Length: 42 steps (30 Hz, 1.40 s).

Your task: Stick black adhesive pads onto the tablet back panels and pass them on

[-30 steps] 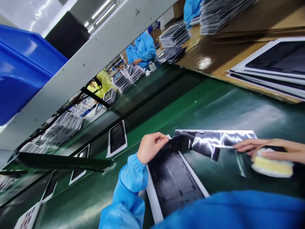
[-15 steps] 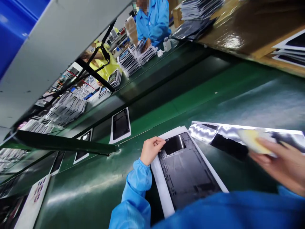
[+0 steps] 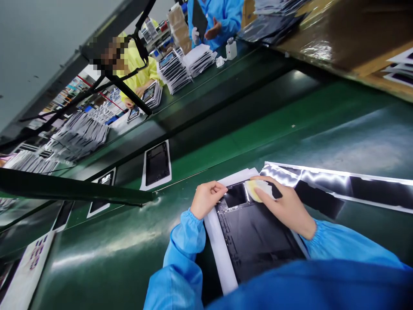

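Observation:
A dark tablet housing (image 3: pixel 254 234) lies on a white sheet (image 3: pixel 216 249) in front of me, its lower end hidden by my blue clothing. Across its upper part is a shiny black film (image 3: pixel 235 196). My left hand (image 3: pixel 208 197) is closed in a pinch at the film's upper left corner. In my right hand (image 3: pixel 287 204) is a yellow and white pad (image 3: pixel 259 190), held between thumb and fingers. The pad presses on the right part of the film.
To the right lie silvery-edged strips with black film pieces (image 3: pixel 322 198). More tablet housings (image 3: pixel 157 163) on white sheets sit on the green bench (image 3: pixel 106 258). A dark green bar (image 3: pixel 74 185) crosses at left. Two co-workers stand beyond, by stacks of white-backed panels (image 3: pixel 174 71).
My right hand has come left with the pad, from above the strips onto the film. The left hand keeps its pinch. The far co-worker in blue has raised a dark panel.

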Available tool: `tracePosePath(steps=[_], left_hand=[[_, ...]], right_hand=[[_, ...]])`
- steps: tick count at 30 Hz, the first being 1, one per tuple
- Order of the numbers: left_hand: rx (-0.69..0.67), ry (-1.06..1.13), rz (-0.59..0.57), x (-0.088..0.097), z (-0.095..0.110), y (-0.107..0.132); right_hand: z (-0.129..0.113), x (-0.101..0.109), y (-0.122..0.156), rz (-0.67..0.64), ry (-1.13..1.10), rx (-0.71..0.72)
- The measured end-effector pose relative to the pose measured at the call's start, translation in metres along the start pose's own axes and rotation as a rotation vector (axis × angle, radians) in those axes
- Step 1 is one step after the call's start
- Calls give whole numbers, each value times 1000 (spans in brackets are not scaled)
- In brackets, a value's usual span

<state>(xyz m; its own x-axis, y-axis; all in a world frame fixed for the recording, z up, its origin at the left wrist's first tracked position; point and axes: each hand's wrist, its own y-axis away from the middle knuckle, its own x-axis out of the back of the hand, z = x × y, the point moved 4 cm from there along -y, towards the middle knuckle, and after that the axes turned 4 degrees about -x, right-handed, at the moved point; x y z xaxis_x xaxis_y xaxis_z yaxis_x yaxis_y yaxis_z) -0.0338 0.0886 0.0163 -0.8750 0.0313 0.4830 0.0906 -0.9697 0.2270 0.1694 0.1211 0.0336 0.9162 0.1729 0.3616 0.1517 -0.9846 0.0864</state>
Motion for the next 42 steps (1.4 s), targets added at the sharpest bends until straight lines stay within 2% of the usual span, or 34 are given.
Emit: tracePosePath(steps=[3, 20, 42], left_hand=[[-3, -20, -1, 0, 0, 0], [-4, -65, -23, -1, -2, -2], [-7, -90, -31, -1, -3, -3]], right_hand=[[2, -2, 0, -33, 35, -18], [10, -2, -3, -39, 26, -9], [6, 0, -4, -42, 96, -14]])
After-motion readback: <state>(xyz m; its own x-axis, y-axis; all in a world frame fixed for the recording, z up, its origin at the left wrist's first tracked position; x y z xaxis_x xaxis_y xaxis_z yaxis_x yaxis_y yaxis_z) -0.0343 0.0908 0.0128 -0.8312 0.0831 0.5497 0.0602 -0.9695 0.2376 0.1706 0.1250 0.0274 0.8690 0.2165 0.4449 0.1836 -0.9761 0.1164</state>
